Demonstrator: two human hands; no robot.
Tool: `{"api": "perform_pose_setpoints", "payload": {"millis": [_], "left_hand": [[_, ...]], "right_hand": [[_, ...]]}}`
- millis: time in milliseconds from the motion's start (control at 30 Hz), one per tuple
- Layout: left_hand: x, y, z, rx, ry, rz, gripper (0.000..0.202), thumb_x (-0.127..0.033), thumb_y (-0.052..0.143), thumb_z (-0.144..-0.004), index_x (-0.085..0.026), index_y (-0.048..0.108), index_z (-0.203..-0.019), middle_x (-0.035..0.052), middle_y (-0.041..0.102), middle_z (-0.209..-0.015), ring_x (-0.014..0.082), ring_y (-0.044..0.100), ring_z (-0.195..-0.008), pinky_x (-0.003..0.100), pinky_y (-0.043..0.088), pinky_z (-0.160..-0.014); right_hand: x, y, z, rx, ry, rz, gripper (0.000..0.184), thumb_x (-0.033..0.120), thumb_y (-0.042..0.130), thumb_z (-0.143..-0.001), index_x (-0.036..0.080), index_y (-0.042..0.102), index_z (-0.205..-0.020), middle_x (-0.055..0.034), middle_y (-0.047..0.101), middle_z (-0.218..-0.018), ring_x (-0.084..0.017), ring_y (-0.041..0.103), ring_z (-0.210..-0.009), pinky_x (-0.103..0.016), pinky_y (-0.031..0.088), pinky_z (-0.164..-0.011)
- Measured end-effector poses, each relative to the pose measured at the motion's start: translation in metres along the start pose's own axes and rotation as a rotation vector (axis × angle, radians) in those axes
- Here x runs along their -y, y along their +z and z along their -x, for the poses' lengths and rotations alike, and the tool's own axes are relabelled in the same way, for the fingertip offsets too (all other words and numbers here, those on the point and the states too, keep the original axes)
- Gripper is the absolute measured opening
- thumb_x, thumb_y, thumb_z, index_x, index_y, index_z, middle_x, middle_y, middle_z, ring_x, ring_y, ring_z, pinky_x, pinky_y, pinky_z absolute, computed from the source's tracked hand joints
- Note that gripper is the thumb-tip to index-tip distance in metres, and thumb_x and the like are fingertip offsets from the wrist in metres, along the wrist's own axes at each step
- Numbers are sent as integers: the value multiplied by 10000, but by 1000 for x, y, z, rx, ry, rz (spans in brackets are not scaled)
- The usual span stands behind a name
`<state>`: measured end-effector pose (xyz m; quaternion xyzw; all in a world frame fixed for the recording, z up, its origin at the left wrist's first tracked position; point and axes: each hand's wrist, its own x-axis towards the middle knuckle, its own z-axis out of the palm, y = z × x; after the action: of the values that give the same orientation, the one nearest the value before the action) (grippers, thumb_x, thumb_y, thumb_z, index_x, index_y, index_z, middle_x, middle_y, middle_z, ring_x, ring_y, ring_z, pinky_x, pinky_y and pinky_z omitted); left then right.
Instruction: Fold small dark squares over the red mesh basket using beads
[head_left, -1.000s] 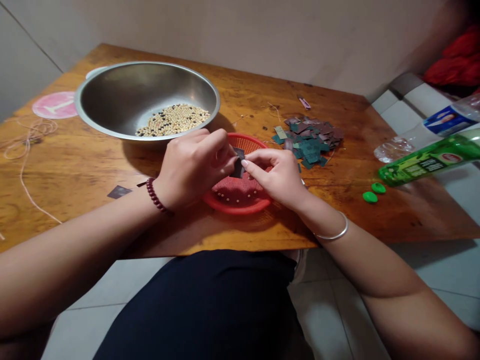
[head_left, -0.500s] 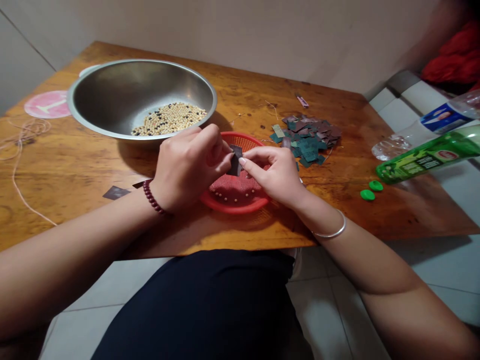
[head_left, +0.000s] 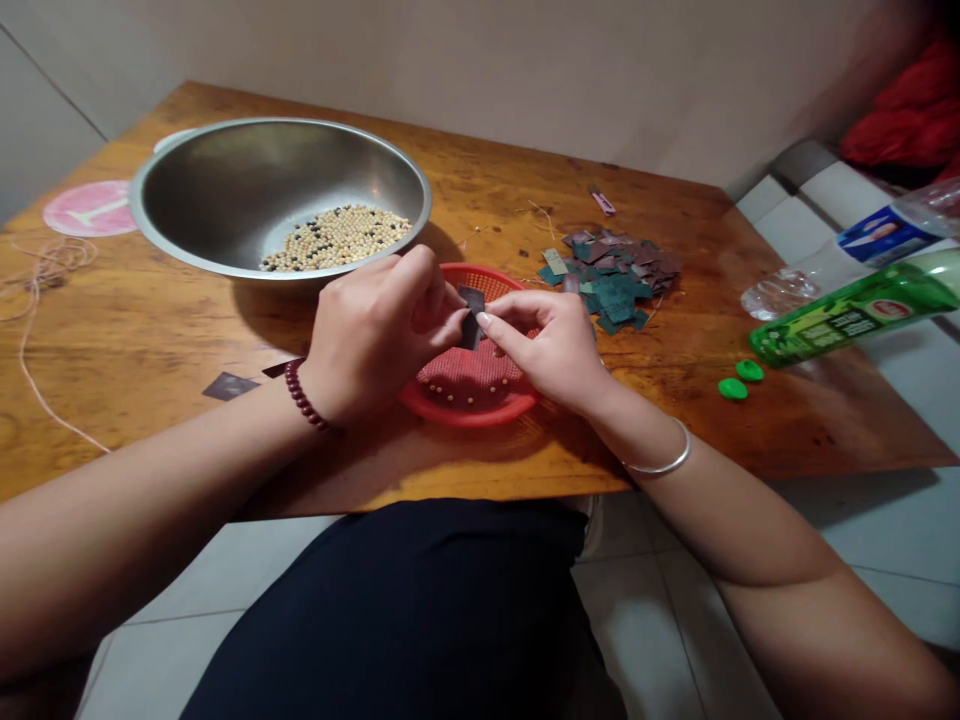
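My left hand (head_left: pixel 382 335) and my right hand (head_left: pixel 551 345) meet over a red plastic basket (head_left: pixel 480 412). Between their fingertips is a small dark square piece (head_left: pixel 471 318), thin like paper or cloth. The left fingers are curled and pinch its left side; the right thumb and forefinger pinch its right side. Inside the basket lie several small pale beads (head_left: pixel 450 397). Left of the left wrist, two more dark pieces rest on the table, one of them a loose square (head_left: pixel 231 385), the other partly hidden by the wrist.
A large steel bowl (head_left: pixel 202 190) holds pale and black beads or beans (head_left: pixel 337 238). Dark green and brown squares (head_left: pixel 619 280) lie heaped at the right. A green bottle (head_left: pixel 847 315), a clear bottle (head_left: pixel 787 285), green caps (head_left: pixel 741 380), pale string (head_left: pixel 45 385) and a pink disc (head_left: pixel 86 210) are on the wooden table.
Both hands stay over the basket with the dark piece between them. The piece looks slightly narrower, as if turned or bent a little. The whole view has shifted very slightly.
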<state>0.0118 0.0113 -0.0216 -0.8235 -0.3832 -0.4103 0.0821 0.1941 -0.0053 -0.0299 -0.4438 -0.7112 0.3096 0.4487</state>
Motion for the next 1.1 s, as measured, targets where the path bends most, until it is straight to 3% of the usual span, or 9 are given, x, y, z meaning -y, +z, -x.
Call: {"api": "perform_pose_setpoints", "payload": {"millis": [200, 433, 667, 867, 1100], "left_hand": [[0, -2, 0, 45, -37, 80, 214, -406, 604, -787, -222, 497, -777, -3, 635, -751, 122, 586, -689, 246, 459, -617], [2, -4, -3, 69, 13, 33, 190, -390, 594, -800, -216, 537, -850, 6, 621, -792, 132, 599, -744, 253, 487, -655], [2, -2, -4, 89, -125, 177, 392, -387, 681, -725, -200, 485, -1009, 41, 634, -959, 162, 623, -818, 292, 516, -695], [0, -1, -2, 163, -147, 248, 386, -355, 678, -733, -236, 485, -1045, -13, 666, -853, 129, 647, -731, 241, 501, -652], [-2, -3, -2, 209, -122, 240, 362, -350, 657, -751, -225, 505, -1055, -8, 681, -842, 127, 660, -738, 223, 496, -629]], "right_hand": [[0, 0, 0, -1, 6, -20, 273, 393, 597, -801, 130, 667, -817, -54, 670, -733, -129, 615, -643, -251, 508, -604], [-1, -2, 0, -9, -8, -14, 242, 369, 589, -807, 141, 670, -824, -52, 666, -741, -136, 620, -655, -260, 516, -616], [0, -3, 1, -17, -22, 72, 248, 370, 562, -824, 150, 671, -864, -47, 669, -757, -144, 623, -679, -258, 510, -633], [4, -6, 3, -31, -94, 199, 186, 286, 556, -829, 181, 688, -906, -41, 692, -838, -165, 633, -759, -275, 484, -720], [3, -9, 4, -5, -117, 345, 166, 241, 572, -798, 200, 695, -902, -30, 699, -860, -180, 630, -788, -280, 464, -746]]}}
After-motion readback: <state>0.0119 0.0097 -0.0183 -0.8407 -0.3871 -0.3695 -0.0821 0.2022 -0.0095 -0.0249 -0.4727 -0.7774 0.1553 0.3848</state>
